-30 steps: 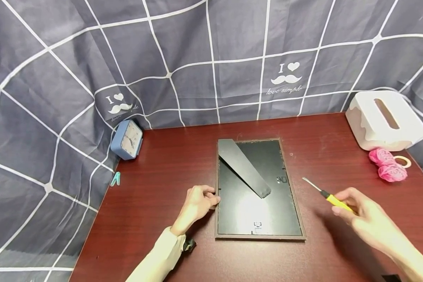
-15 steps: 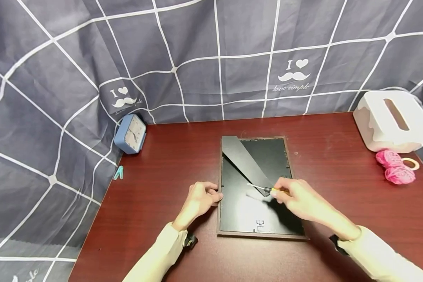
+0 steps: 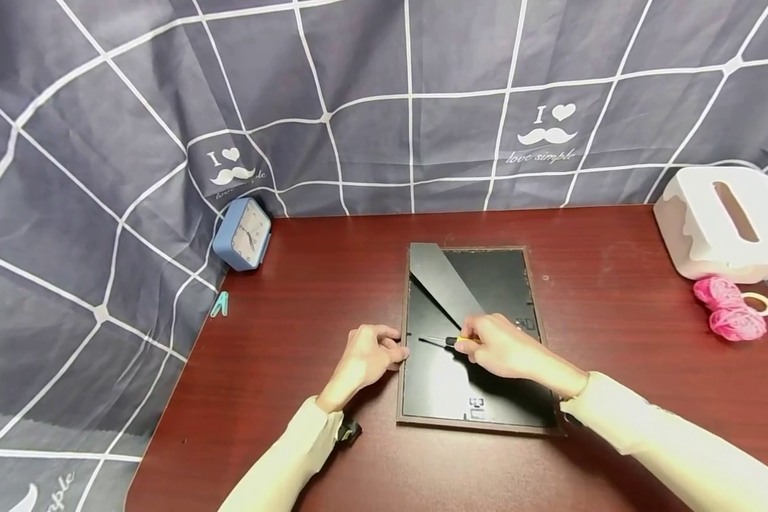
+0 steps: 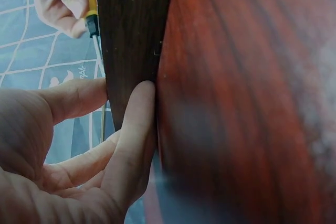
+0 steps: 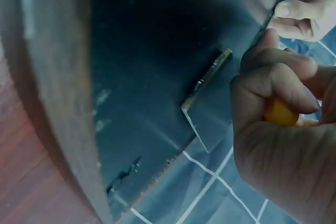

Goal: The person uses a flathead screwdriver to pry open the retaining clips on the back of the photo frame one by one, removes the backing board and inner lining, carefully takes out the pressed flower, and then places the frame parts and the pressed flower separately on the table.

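A picture frame (image 3: 435, 387) lies face down on the table, its black back panel and folding stand leg (image 3: 444, 281) uppermost. At its left edge my left hand (image 3: 368, 355) pinches the rim; the left wrist view has fingers and thumb on the brown side (image 4: 128, 40). My right hand (image 3: 502, 348) grips a screwdriver (image 3: 451, 341) by its yellow handle, above the back panel. The screwdriver's thin metal shaft points left, its tip close to a small dark tab (image 3: 409, 334) at the left rim. Curled fingers cover most of the yellow handle (image 5: 281, 111) in the right wrist view.
A blue clock (image 3: 243, 235) and a turquoise clip (image 3: 220, 304) are at the table's left side. To the far right are a white tissue box (image 3: 720, 227), pink yarn (image 3: 732, 313) and a ring of tape (image 3: 760, 304). A grey curtain (image 3: 371, 156) hangs behind.
My right hand has brought the screwdriver from the right of the picture frame leftward over its back, near the left rim. The left hand stays at the rim; the head view has shifted slightly.
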Available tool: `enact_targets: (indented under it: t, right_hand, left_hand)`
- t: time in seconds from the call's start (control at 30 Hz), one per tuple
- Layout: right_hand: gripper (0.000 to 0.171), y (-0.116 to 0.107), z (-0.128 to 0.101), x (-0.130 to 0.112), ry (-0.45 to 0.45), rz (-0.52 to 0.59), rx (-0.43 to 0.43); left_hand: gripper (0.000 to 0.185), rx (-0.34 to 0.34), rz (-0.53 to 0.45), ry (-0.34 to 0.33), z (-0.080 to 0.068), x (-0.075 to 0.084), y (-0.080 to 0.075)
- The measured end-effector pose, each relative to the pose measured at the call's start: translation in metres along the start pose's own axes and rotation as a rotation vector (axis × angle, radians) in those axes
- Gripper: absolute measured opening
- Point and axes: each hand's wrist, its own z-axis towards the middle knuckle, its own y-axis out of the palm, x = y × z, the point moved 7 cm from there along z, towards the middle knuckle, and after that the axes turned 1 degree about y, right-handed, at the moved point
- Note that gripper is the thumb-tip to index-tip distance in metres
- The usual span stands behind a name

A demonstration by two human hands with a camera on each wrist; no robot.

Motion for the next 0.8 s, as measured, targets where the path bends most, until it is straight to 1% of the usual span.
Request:
enact_targets:
  t: [0.17, 0.2, 0.3, 0.33, 0.47, 0.6, 0.63, 0.7, 0.73, 0.8]
  right_hand:
    - [0.02, 0.007, 0.011, 0.006, -0.038, -0.028, 0.015]
    - [0.019, 0.006, 0.011, 0.002, -0.023, -0.03, 0.002]
    - [0.019, 0.007, 0.015, 0.0, -0.023, -0.043, 0.001]
    - [0.019, 0.005, 0.015, -0.004, -0.005, -0.037, -0.014]
    - [0.017, 0.007, 0.019, -0.006, 0.02, -0.048, -0.044]
    - [0.014, 0.007, 0.019, -0.008, 0.04, -0.034, -0.083]
    - [0.015, 0.01, 0.02, -0.003, 0.012, -0.028, -0.07]
    - [0.016, 0.011, 0.02, -0.001, -0.016, -0.021, -0.065]
    - [0.017, 0.014, 0.021, 0.006, -0.039, -0.021, -0.051]
    - [0.018, 0.017, 0.023, 0.013, -0.068, -0.026, -0.027]
  left_hand:
    - [0.04, 0.004, -0.003, -0.001, 0.0, 0.001, -0.001]
    - [0.039, 0.005, -0.004, -0.002, 0.0, 0.001, -0.001]
    - [0.038, 0.003, -0.012, -0.015, -0.001, 0.001, -0.001]
    - [0.038, 0.0, -0.019, -0.017, -0.001, 0.001, -0.001]
    - [0.038, -0.007, -0.03, -0.024, -0.001, 0.0, 0.0]
    - [0.04, -0.011, -0.029, -0.024, 0.001, 0.001, -0.001]
    - [0.041, -0.012, -0.028, -0.026, 0.001, 0.001, -0.001]
    - [0.041, -0.019, -0.023, -0.03, 0.002, 0.0, -0.001]
    - [0.041, -0.022, -0.015, -0.033, 0.002, 0.001, -0.001]
    - [0.041, -0.029, -0.002, -0.029, 0.002, 0.001, -0.001]
